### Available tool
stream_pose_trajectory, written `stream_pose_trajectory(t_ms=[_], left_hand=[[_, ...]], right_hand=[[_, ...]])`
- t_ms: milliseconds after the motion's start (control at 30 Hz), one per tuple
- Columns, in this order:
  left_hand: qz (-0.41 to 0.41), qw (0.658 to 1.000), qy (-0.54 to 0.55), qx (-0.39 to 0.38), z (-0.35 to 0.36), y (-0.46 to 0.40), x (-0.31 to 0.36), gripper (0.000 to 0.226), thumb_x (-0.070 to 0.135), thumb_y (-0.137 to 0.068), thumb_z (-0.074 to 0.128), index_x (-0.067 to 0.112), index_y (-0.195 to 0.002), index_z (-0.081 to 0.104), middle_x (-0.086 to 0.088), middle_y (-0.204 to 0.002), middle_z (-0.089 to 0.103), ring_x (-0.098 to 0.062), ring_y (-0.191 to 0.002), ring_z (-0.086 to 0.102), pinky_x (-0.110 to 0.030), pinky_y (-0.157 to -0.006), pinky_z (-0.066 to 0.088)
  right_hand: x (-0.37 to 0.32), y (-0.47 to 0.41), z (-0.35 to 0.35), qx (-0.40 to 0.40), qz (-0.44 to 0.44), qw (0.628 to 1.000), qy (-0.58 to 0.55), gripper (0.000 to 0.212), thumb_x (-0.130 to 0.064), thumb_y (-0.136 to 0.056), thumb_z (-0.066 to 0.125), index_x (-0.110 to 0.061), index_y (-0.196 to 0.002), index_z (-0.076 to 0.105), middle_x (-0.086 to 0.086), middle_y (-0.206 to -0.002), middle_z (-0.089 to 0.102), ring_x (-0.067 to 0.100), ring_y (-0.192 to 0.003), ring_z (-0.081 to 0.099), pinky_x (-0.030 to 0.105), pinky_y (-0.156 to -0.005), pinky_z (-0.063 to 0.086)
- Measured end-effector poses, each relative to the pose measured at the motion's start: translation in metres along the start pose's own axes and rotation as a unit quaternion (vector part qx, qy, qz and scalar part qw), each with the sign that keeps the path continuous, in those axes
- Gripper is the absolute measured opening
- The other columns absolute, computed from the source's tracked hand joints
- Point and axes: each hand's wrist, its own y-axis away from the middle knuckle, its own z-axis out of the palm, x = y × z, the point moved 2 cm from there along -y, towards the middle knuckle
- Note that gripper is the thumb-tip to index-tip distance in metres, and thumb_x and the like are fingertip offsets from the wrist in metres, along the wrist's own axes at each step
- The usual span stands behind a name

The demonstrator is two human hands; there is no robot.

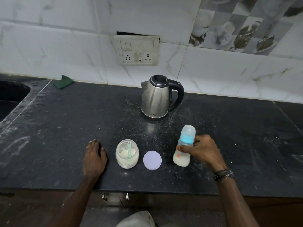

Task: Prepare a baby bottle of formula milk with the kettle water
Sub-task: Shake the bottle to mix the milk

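Note:
A baby bottle [182, 158] with a blue collar and clear cap stands on the black counter [65, 128], white milk in its lower part. My right hand [202, 152] grips its middle, thumb across the front. An open glass jar [127, 154] of white formula powder stands left of it with a pale green scoop inside. The jar's lilac lid [152, 160] lies flat between jar and bottle. A steel kettle [155, 97] with a black handle stands behind them, lid closed. My left hand [95, 158] rests flat on the counter left of the jar.
A sink [11, 94] is cut into the counter at far left. A green scrub pad [63, 81] lies against the tiled wall. A socket panel [136, 49] sits on the wall above the kettle. Drawer knobs [114, 196] show under the counter's front edge.

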Motion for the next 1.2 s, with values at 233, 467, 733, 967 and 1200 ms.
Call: stream_pose_trajectory(t_ms=[233, 467, 733, 967, 1200], left_hand=[[0.001, 1.0, 0.0, -0.002, -0.001, 0.0, 0.0, 0.03, 0.006, -0.094, 0.057, -0.006, -0.122, 0.059, -0.028, -0.137, 0.055, -0.042, -0.132, 0.046, -0.053, -0.111, 0.039], [-0.003, 1.0, 0.005, -0.001, -0.003, 0.001, 0.003, 0.031, 0.005, -0.094, 0.057, -0.007, -0.123, 0.059, -0.028, -0.137, 0.054, -0.043, -0.133, 0.046, -0.053, -0.113, 0.037], [-0.002, 1.0, 0.002, -0.006, -0.003, 0.001, 0.003, 0.029, 0.006, -0.095, 0.056, -0.005, -0.122, 0.059, -0.027, -0.138, 0.054, -0.042, -0.133, 0.046, -0.053, -0.113, 0.037], [-0.001, 1.0, 0.005, 0.0, -0.007, 0.002, 0.008, 0.03, 0.004, -0.094, 0.057, -0.008, -0.122, 0.059, -0.029, -0.136, 0.055, -0.043, -0.132, 0.047, -0.053, -0.113, 0.037], [0.001, 1.0, 0.006, 0.009, -0.007, 0.003, 0.008, 0.031, 0.003, -0.094, 0.058, -0.009, -0.122, 0.059, -0.03, -0.136, 0.055, -0.044, -0.131, 0.048, -0.053, -0.112, 0.037]], right_hand=[[-0.001, -0.003, -0.002, -0.043, 0.011, 0.997, -0.069, 0.036, -0.034, -0.061, 0.092, -0.016, -0.089, 0.079, 0.0, -0.081, 0.079, 0.015, -0.076, 0.075, 0.034, -0.067, 0.059], [-0.003, -0.003, -0.005, -0.038, 0.013, 0.997, -0.07, 0.037, -0.032, -0.061, 0.093, -0.018, -0.092, 0.078, -0.004, -0.086, 0.079, 0.01, -0.081, 0.076, 0.04, -0.081, 0.062], [-0.002, -0.002, -0.003, -0.079, 0.007, 0.994, -0.078, 0.036, -0.024, -0.064, 0.092, -0.017, -0.095, 0.077, -0.001, -0.091, 0.08, 0.013, -0.084, 0.077, 0.034, -0.079, 0.062], [-0.001, -0.001, -0.001, -0.107, 0.003, 0.99, -0.09, 0.037, -0.013, -0.069, 0.09, -0.01, -0.104, 0.075, 0.002, -0.094, 0.08, 0.015, -0.088, 0.077, 0.041, -0.087, 0.061], [0.003, -0.006, 0.001, -0.094, 0.018, 0.991, -0.097, 0.042, -0.013, -0.068, 0.09, -0.008, -0.107, 0.075, 0.001, -0.094, 0.08, 0.013, -0.088, 0.076, 0.038, -0.085, 0.061]])
